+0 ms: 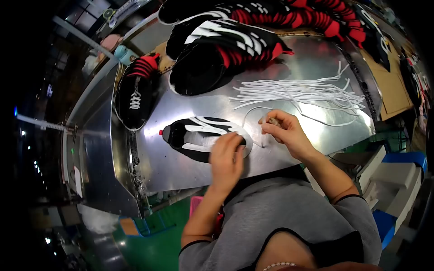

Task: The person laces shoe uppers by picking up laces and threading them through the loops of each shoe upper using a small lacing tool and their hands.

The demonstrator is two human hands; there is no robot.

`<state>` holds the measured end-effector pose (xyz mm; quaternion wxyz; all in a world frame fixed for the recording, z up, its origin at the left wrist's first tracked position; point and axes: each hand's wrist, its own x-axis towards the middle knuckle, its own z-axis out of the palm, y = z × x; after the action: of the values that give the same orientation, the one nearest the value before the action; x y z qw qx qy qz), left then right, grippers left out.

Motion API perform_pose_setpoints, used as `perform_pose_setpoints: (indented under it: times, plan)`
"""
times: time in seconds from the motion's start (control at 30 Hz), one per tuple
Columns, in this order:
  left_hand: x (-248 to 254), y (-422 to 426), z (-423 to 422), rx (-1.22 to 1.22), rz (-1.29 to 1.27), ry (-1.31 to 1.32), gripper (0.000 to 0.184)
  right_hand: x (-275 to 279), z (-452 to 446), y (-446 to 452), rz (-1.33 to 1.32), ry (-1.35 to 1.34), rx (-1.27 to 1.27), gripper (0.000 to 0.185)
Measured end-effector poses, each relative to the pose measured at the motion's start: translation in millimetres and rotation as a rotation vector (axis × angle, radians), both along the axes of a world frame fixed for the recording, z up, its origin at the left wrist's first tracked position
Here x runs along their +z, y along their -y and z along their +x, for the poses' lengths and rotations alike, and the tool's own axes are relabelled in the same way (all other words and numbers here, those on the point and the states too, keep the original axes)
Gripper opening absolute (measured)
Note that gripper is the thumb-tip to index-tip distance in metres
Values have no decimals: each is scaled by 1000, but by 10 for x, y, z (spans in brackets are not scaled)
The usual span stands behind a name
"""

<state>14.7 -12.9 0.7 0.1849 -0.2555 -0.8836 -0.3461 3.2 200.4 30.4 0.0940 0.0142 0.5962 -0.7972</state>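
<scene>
The shoe [197, 139] lay on the metal table [158, 176], opening up, toe to my right, likely so both hands could get at its front. My left hand [226, 158] was over the shoe's toe end, fingers curled and blurred; couldn't tell whether they gripped anything or just touched it. My right hand [287, 133], just off the shoe's toe, had thumb and fingers pinched shut on a white lace [264, 140], probably for fine control. The lace bundle [294, 92] lay beyond the shoe, right side, presumably for easy reach
</scene>
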Motion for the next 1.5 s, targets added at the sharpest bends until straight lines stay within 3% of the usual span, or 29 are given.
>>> perform_pose_setpoints:
  times: [0.13, 0.23, 0.27, 0.37, 0.4, 0.5, 0.57, 0.6, 0.7, 0.77, 0.97, 1.07, 1.3, 1.5]
  plan:
    - [381, 683, -223, 203, -268, -124, 18, -5, -153, 216, -113, 85, 123, 14]
    - [344, 937, -340, 232, -534, 49, 21, -265, -304, 582, -170, 167, 286, 13]
    - [304, 1017, -409, 190, -624, 88, 31, -318, -339, 671, -218, 215, 313, 14]
    - [216, 1183, -719, 78, -167, 1120, 56, -440, -374, 923, -67, 104, 196, 15]
    - [187, 1232, -797, 15, -138, 1445, 78, -484, -379, 943, -16, 68, 200, 15]
    - [104, 956, -738, -34, 250, 1650, 78, -526, -385, 967, 81, 47, 184, 15]
    - [125, 641, -653, 27, 676, 1613, 72, -479, -391, 955, 83, 12, 103, 16]
    - [66, 612, -664, -45, 769, 1623, 65, -470, -377, 933, 84, -2, 58, 16]
    - [85, 547, -567, -52, 776, 1587, 63, -303, -375, 712, 116, 32, 44, 16]
    - [37, 523, -521, -65, 854, 1415, 63, -268, -302, 645, 75, 47, 128, 15]
    - [19, 368, -407, -143, 830, 1111, 39, -214, -237, 607, 116, 65, 165, 15]
    - [219, 225, -336, -156, 988, 1028, 21, -226, -225, 612, 171, 64, 178, 14]
    - [103, 153, -237, 126, 1057, 963, 20, -200, -128, 582, 246, -138, 202, 20]
    - [62, 169, -216, 77, 1023, 933, 23, -174, -108, 495, 338, -153, 192, 18]
